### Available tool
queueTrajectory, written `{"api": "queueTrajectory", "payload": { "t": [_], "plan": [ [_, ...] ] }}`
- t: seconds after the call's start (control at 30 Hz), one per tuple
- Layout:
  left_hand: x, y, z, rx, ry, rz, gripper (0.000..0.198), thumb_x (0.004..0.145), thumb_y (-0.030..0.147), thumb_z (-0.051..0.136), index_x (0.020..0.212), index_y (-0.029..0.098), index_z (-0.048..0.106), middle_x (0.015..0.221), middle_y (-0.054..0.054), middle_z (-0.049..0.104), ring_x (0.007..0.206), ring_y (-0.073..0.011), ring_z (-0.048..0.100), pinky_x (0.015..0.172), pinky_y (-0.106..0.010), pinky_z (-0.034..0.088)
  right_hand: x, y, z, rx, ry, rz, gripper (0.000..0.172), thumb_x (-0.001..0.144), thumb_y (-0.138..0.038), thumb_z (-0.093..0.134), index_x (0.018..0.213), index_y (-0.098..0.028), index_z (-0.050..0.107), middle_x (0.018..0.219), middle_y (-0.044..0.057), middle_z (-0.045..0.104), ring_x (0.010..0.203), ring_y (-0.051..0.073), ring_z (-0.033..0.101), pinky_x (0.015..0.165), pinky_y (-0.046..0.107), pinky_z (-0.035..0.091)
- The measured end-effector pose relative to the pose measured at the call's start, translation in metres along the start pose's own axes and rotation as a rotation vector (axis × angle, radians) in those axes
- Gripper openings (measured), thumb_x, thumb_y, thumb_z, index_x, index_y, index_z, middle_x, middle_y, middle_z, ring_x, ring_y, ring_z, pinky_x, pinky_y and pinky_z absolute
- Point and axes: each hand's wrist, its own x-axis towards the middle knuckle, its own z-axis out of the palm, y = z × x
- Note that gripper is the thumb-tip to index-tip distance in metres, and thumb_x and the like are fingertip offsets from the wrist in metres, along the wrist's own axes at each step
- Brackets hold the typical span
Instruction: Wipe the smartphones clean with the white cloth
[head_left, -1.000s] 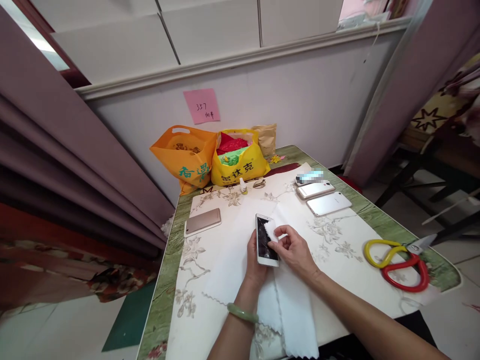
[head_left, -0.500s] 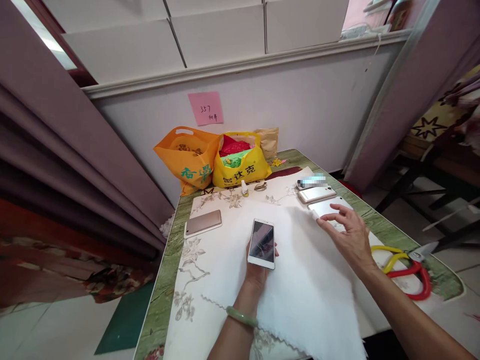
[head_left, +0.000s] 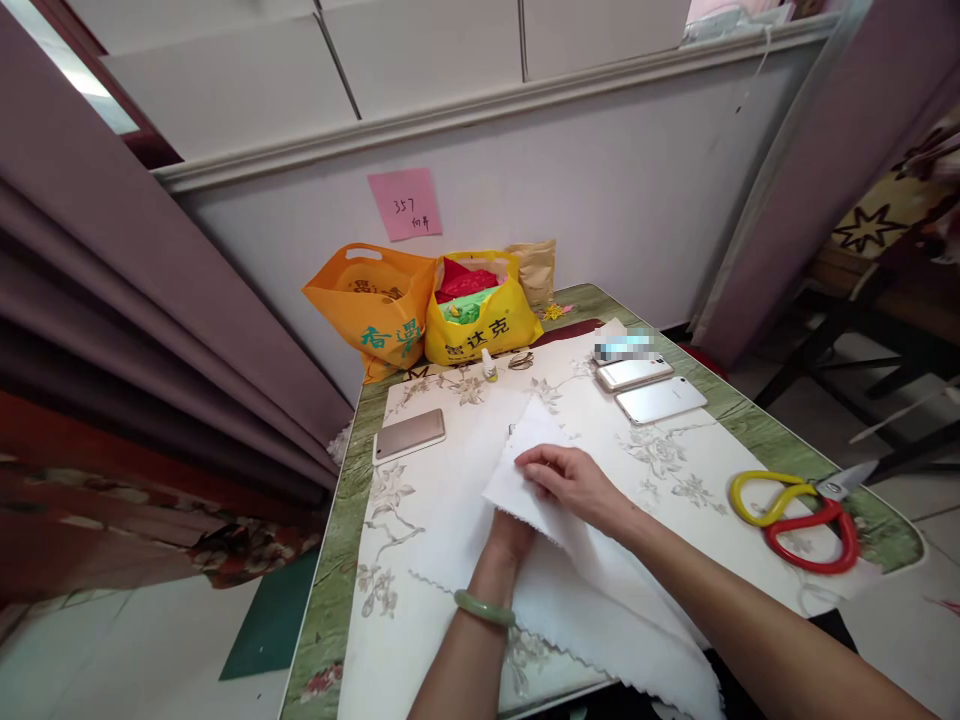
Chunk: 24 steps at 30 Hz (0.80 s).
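Note:
A white cloth (head_left: pixel 525 480) with a zigzag edge lies folded over my left hand (head_left: pixel 510 537) and hides its fingers. The white phone that this hand held a moment ago is under the fold; only a dark sliver of it shows at the top. My right hand (head_left: pixel 574 480) rests on top with curled fingers, pinching the cloth against the covered phone. A green bangle (head_left: pixel 484 608) circles my left wrist. All this is above the floral white sheet (head_left: pixel 390 560) on the green table (head_left: pixel 330 560).
A gold phone (head_left: pixel 409 435) lies at the left, two silver phones (head_left: pixel 634 372) (head_left: pixel 660 400) at the right. Yellow and red scissors (head_left: pixel 795 510) sit near the right edge. An orange bag (head_left: pixel 371 315), a yellow bag (head_left: pixel 480 325) and a small bottle (head_left: pixel 488 368) stand at the back. Curtains hang on both sides.
My right hand came back from beside the silver phones and brought the cloth over the phone in my left hand, which was bare half a second ago.

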Motion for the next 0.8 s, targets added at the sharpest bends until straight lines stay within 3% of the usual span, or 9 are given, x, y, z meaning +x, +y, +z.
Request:
{"api": "queueTrajectory", "payload": {
  "t": [0.1, 0.17, 0.3, 0.43, 0.5, 0.6, 0.8],
  "plan": [
    [0.000, 0.003, 0.003, 0.008, -0.196, -0.070, 0.029, 0.074, 0.038, 0.073, 0.095, 0.019, 0.070, 0.081, -0.006, 0.066, 0.081, -0.0227, 0.062, 0.082, -0.040, 0.051, 0.004, 0.006, -0.007, -0.141, 0.113, -0.017, 0.023, 0.078, -0.036, 0.064, 0.097, -0.022, 0.065, 0.079, -0.001, 0.064, 0.057, 0.011, 0.056, 0.055, 0.025, 0.045],
    [0.001, 0.005, 0.005, 0.020, -0.277, -0.018, 0.032, 0.074, 0.035, 0.073, 0.100, 0.017, 0.068, 0.088, -0.006, 0.068, 0.089, -0.0222, 0.063, 0.088, -0.038, 0.049, 0.005, 0.009, -0.009, -0.308, 0.160, -0.102, 0.022, 0.073, -0.031, 0.070, 0.093, -0.023, 0.066, 0.079, -0.002, 0.060, 0.061, 0.011, 0.054, 0.058, 0.025, 0.045],
    [0.002, 0.004, 0.003, 0.040, -0.285, 0.053, 0.030, 0.069, 0.026, 0.077, 0.095, 0.015, 0.069, 0.091, -0.005, 0.069, 0.095, -0.0223, 0.062, 0.090, -0.035, 0.047, 0.002, 0.015, -0.005, -0.474, 0.167, -0.238, 0.010, 0.078, -0.024, 0.067, 0.088, -0.025, 0.068, 0.076, -0.002, 0.055, 0.064, 0.011, 0.053, 0.063, 0.024, 0.044],
    [0.003, 0.003, -0.001, 0.003, -0.285, 0.057, 0.041, 0.066, 0.021, 0.078, 0.105, 0.016, 0.068, 0.103, -0.007, 0.070, 0.102, -0.0235, 0.062, 0.092, -0.034, 0.046, -0.003, 0.016, -0.001, -0.646, 0.192, -0.295, 0.009, 0.084, -0.027, 0.064, 0.093, -0.026, 0.066, 0.087, 0.000, 0.061, 0.077, 0.014, 0.058, 0.067, 0.025, 0.042],
    [0.002, 0.004, 0.000, -0.001, -0.284, 0.041, 0.045, 0.068, 0.023, 0.078, 0.111, 0.017, 0.067, 0.106, -0.008, 0.070, 0.102, -0.0237, 0.062, 0.091, -0.034, 0.046, -0.004, 0.014, -0.001, -0.767, 0.241, -0.260, 0.014, 0.083, -0.035, 0.066, 0.095, -0.028, 0.065, 0.088, 0.000, 0.063, 0.083, 0.017, 0.059, 0.066, 0.026, 0.040],
    [0.000, 0.007, 0.003, 0.035, -0.284, 0.013, 0.044, 0.071, 0.027, 0.075, 0.113, 0.016, 0.067, 0.100, -0.008, 0.072, 0.096, -0.0232, 0.064, 0.085, -0.033, 0.048, -0.003, 0.012, -0.003, -0.840, 0.289, -0.163, 0.023, 0.080, -0.046, 0.068, 0.095, -0.028, 0.064, 0.081, -0.002, 0.061, 0.074, 0.016, 0.058, 0.060, 0.026, 0.035],
    [-0.004, 0.009, 0.003, 0.088, -0.262, -0.041, 0.029, 0.067, 0.027, 0.077, 0.091, 0.011, 0.071, 0.078, -0.007, 0.071, 0.075, -0.0197, 0.064, 0.070, -0.029, 0.048, 0.003, 0.010, -0.008, -0.756, 0.297, -0.060, 0.016, 0.085, -0.041, 0.060, 0.082, -0.025, 0.062, 0.065, -0.004, 0.058, 0.058, 0.013, 0.052, 0.056, 0.025, 0.031]
  ]
}}
